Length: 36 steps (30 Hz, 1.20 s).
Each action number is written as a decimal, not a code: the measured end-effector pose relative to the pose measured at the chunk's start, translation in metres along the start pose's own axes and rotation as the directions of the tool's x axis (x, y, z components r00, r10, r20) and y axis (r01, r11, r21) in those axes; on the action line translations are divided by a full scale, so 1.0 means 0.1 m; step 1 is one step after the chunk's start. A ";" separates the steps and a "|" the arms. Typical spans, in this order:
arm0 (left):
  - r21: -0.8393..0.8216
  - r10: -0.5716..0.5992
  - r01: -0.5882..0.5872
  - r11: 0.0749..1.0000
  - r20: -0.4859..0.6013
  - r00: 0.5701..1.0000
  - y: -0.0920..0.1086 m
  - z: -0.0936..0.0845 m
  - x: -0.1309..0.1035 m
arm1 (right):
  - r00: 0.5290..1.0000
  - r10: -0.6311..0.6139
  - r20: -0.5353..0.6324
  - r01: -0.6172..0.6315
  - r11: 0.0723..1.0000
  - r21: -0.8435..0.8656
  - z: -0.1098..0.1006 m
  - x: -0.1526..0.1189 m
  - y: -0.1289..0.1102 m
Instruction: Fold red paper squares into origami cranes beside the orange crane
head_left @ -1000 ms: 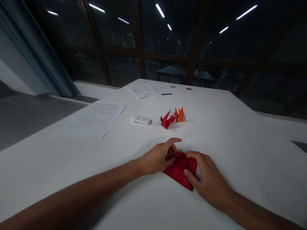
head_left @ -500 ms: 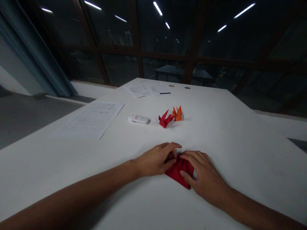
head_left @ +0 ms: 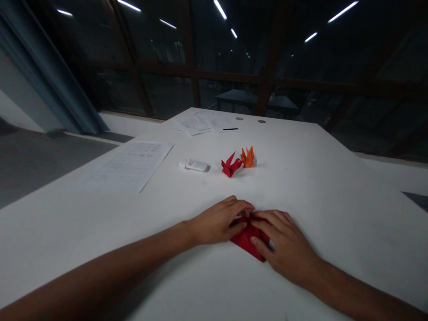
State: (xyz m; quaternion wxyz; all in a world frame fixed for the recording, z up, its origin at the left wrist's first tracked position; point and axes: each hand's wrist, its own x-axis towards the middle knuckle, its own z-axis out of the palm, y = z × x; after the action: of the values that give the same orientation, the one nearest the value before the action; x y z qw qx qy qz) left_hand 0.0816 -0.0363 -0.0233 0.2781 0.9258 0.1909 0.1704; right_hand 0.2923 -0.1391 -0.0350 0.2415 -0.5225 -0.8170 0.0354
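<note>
A folded piece of red paper [head_left: 249, 244] lies on the white table near its front, partly covered by both hands. My left hand [head_left: 222, 221] is on its left and upper edge, thumb on the paper and fingers curled over the far edge. From the right, my right hand [head_left: 281, 238] presses on the paper, its fingers spread and its thumb on the near part. The fingertips of both hands nearly meet at the paper's top. Beyond them stand a red folded paper crane [head_left: 230, 166] and an orange one [head_left: 248, 157].
A white oblong object [head_left: 194, 165] lies left of the cranes. A printed sheet [head_left: 129, 165] is on the table's left, with more papers [head_left: 200, 123] at the far end. Two small round discs sit near the far edge [head_left: 287, 119].
My left hand's fingers have lowered onto the red paper's far edge. My right hand has barely shifted, its fingertips a little further over the paper.
</note>
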 end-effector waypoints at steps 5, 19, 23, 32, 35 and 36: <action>-0.004 -0.026 0.026 1.000 -0.010 1.000 -0.01 0.02 0.01 | 0.998 -0.038 -0.049 0.041 0.998 0.052 -0.01 0.00 -0.02; 0.031 0.015 -0.015 0.999 -0.003 1.000 0.00 0.01 0.02 | 0.996 -0.049 0.071 0.043 0.995 0.088 -0.05 0.02 -0.04; 0.039 0.023 -0.024 0.999 0.014 1.000 0.01 -0.01 0.01 | 0.998 -0.002 0.063 -0.005 0.994 0.111 -0.04 0.01 -0.04; 0.033 0.005 -0.005 0.999 0.002 1.000 0.01 0.00 0.03 | 0.994 0.110 0.003 -0.108 0.975 0.193 0.01 0.02 -0.01; 0.040 -0.020 0.021 0.999 -0.038 0.999 -0.01 0.03 0.02 | 0.993 0.114 0.007 -0.113 0.974 0.198 0.00 0.02 -0.01; 0.049 -0.029 0.031 0.998 -0.056 0.998 -0.01 0.03 0.02 | 0.994 0.111 0.002 -0.109 0.974 0.199 0.00 0.02 -0.01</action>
State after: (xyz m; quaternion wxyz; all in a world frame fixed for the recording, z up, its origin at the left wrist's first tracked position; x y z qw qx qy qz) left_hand 0.0843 -0.0362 -0.0261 0.2522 0.9244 0.2165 0.1869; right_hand 0.2912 -0.1382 -0.0338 0.2939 -0.5401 -0.7781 0.1280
